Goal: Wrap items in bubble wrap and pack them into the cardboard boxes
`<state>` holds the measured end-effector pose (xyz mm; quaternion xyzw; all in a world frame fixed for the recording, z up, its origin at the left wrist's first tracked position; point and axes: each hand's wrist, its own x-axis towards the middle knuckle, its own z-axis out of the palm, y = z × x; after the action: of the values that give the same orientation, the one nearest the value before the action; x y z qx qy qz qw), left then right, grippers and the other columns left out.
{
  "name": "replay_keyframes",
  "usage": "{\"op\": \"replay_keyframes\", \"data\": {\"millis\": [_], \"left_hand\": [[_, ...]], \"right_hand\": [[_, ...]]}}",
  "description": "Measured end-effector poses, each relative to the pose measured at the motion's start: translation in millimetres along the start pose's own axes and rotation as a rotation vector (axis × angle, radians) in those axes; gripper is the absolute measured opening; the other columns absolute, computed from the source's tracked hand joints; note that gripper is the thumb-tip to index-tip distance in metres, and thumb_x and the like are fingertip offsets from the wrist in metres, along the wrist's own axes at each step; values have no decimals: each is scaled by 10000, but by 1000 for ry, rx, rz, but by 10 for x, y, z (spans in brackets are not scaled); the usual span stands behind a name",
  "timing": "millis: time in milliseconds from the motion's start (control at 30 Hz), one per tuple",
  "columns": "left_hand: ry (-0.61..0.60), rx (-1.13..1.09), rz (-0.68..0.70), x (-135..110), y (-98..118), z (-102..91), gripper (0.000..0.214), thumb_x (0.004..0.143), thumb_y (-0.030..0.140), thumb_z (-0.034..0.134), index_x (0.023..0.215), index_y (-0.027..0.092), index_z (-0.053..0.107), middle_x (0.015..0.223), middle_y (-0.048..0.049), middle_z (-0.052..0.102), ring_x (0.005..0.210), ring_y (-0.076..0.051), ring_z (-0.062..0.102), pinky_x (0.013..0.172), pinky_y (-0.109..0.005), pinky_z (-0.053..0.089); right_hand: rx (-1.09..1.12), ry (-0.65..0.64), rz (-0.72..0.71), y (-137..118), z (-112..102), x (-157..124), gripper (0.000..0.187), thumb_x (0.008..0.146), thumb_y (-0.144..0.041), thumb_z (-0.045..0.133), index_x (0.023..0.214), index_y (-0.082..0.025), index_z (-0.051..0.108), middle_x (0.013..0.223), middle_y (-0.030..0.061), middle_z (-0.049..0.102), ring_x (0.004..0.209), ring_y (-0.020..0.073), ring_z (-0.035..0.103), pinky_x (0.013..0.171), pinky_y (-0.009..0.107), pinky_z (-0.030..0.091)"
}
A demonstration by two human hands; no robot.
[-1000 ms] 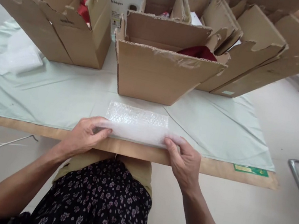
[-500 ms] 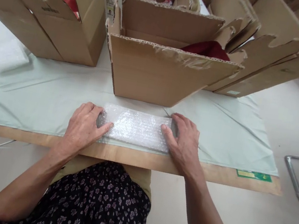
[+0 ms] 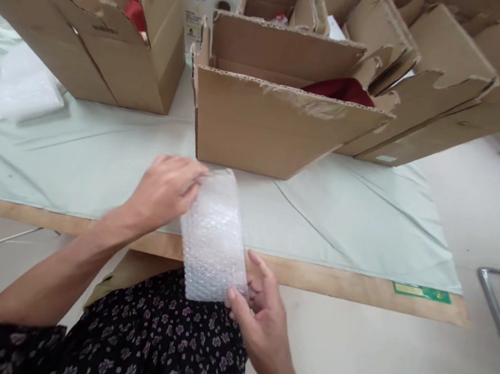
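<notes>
A folded pad of bubble wrap [image 3: 213, 235] stands lengthwise over the table's near edge, lifted off the pale green cloth [image 3: 89, 165]. My left hand [image 3: 166, 192] grips its far top end, fingers curled round it. My right hand [image 3: 257, 311] holds its near bottom corner between thumb and fingers, below the table edge and above my lap. What the wrap encloses, if anything, is hidden.
An open cardboard box [image 3: 271, 120] with something dark red [image 3: 339, 89] inside stands just behind the wrap. More open boxes [image 3: 105, 45] crowd the back of the table, one [image 3: 445, 92] at the right. White wrapping [image 3: 10, 90] lies at far left. A wooden table edge [image 3: 349, 285] runs across.
The bubble wrap lay flat and crosswise on the cloth under both hands; now it is lifted and turned lengthwise, left hand at its far end, right hand at its near end.
</notes>
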<state>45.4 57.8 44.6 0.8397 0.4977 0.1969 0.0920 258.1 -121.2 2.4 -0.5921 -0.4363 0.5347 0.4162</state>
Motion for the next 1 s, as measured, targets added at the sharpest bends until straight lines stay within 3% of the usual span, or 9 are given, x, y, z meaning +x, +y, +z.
{"op": "replay_keyframes", "data": {"millis": [167, 267, 333, 433, 500, 567, 733, 900, 1000], "left_hand": [[46, -8, 224, 124, 199, 270, 419, 953, 148, 578, 1367, 101, 620, 1287, -174, 701, 1202, -335, 630, 1040, -517, 508], [48, -181, 328, -217, 171, 170, 362, 966, 80, 519, 1290, 155, 662, 1264, -131, 711, 1221, -286, 620, 1077, -506, 516], [-60, -276, 364, -547, 105, 42, 444, 932, 5, 486, 1288, 203, 661, 1276, -97, 714, 1296, -265, 591, 1107, -494, 521], [-251, -269, 376, -1014, 65, -77, 666, 847, -55, 492, 1446, 228, 562, 1532, -108, 583, 1525, -294, 407, 1219, -554, 443], [-293, -213, 391, -1220, 100, -45, 731, 833, -45, 522, 1515, 217, 501, 1654, -136, 450, 1597, -332, 294, 1266, -617, 362], [-246, -192, 410, -1314, 154, 64, 677, 863, -23, 548, 1502, 195, 513, 1640, -158, 467, 1592, -343, 312, 1273, -632, 336], [55, -422, 279, -1209, 238, 301, 381, 941, 36, 583, 1289, 176, 651, 1207, -108, 772, 1297, -261, 645, 1113, -484, 525], [83, -584, 35, -1053, 287, 245, 289, 952, 98, 626, 1215, 199, 690, 1074, -60, 783, 1015, -188, 728, 886, -338, 606], [77, -551, -38, -1027, 323, 222, 283, 950, 132, 632, 1223, 183, 687, 1076, -67, 781, 979, -186, 727, 867, -325, 601]], "right_hand": [[0, 135, 13, 214, 181, -124, 715, 1002, -382, 624, 1618, -233, 294, 1063, 82, 765, 841, 199, 741, 794, 365, 630], [6, 115, -7, 206, 142, -122, 723, 997, -381, 636, 1632, -246, 317, 1077, 70, 762, 845, 187, 729, 806, 355, 620], [44, 71, -18, 185, 97, -120, 646, 993, -387, 645, 1589, -264, 428, 1111, 69, 758, 897, 189, 729, 848, 359, 620], [86, 12, 9, 171, 53, -108, 531, 985, -403, 661, 1497, -287, 579, 1016, 37, 753, 818, 172, 715, 797, 341, 625], [120, -4, 35, 186, 49, -89, 487, 972, -415, 685, 1443, -301, 639, 916, 10, 735, 721, 151, 695, 737, 324, 622], [166, -23, 54, 213, 49, -67, 431, 963, -426, 700, 1375, -301, 694, 825, -5, 720, 672, 143, 691, 707, 310, 619], [208, -123, -96, 227, -107, -59, 416, 998, -456, 650, 1391, -324, 676, 790, 3, 732, 721, 164, 713, 721, 322, 621], [-211, 116, -388, 76, -369, -1, 619, 931, -415, 756, 1515, -373, 552, 1163, 49, 744, 987, 202, 691, 880, 372, 605], [-429, 98, -456, -37, -319, 178, 783, 904, -365, 793, 1596, -356, 428, 1412, 87, 669, 1178, 251, 664, 980, 435, 587]]}}
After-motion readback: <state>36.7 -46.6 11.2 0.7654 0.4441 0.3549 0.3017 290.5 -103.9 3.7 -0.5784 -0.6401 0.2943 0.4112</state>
